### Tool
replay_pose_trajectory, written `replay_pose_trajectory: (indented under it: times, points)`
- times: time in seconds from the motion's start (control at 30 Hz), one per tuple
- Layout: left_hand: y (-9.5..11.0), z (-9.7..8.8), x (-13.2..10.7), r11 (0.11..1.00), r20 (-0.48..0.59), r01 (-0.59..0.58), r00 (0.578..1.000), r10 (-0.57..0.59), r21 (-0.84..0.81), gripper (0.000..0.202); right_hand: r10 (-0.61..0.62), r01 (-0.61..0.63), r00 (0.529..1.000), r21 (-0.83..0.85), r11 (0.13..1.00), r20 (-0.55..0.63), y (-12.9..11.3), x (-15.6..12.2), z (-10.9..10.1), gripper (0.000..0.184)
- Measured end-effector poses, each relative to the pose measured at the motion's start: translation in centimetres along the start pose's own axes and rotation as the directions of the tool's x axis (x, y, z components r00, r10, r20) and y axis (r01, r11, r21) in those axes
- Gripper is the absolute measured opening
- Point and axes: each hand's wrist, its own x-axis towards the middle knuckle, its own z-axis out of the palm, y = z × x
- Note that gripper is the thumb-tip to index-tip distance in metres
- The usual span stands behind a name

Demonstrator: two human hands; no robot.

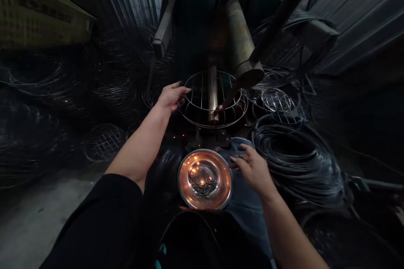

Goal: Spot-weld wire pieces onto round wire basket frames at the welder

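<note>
My left hand (172, 97) pinches the left side of a round wire rack (193, 124), made of two hoops with thin cross wires. The rack sits around the lower electrode post (213, 92) of a machine that looks like a spot welder. Above its right side hangs a thick metal cylinder (243, 42) with a copper-coloured arm angled down to the post. My right hand (251, 166) is at the right rim of a shiny metal bowl (184, 176), its fingers drawn together; anything in them is too small to make out. Short pieces of wire (203, 187) lie in the bowl.
A large coil of wire (290, 159) lies on the right, with finished-looking round racks (277, 101) behind it. Another round grid (105, 142) stands at left, near more dark wire bundles (113, 84). Small orange sparks (179, 136) glow below the rack.
</note>
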Motion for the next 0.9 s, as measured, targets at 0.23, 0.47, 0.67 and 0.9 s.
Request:
replay_pose_trajectory:
  times: [0.23,0.47,0.67,0.9]
  points:
    - [-1.0,-0.4,-5.1,0.987,-0.187,-0.054,0.982,0.025,-0.151,0.056,-0.207,0.275,0.948,0.296,0.915,-0.242,-5.7,1.2,3.3,0.021]
    - [-1.6,0.6,-8.0,0.964,-0.232,-0.160,0.966,0.110,-0.210,0.046,-0.317,0.390,0.914,0.328,0.860,-0.254,-7.2,3.3,6.2,0.015]
    - [-2.4,1.6,-9.4,0.944,-0.249,-0.181,0.962,0.112,-0.277,0.051,-0.152,0.195,0.965,0.195,0.961,-0.216,-6.9,4.0,6.8,0.019]
    - [-2.7,2.2,-9.5,0.930,-0.262,-0.187,0.960,0.104,-0.316,0.057,-0.044,0.080,0.985,0.213,0.974,-0.165,-7.1,4.0,6.1,0.025]
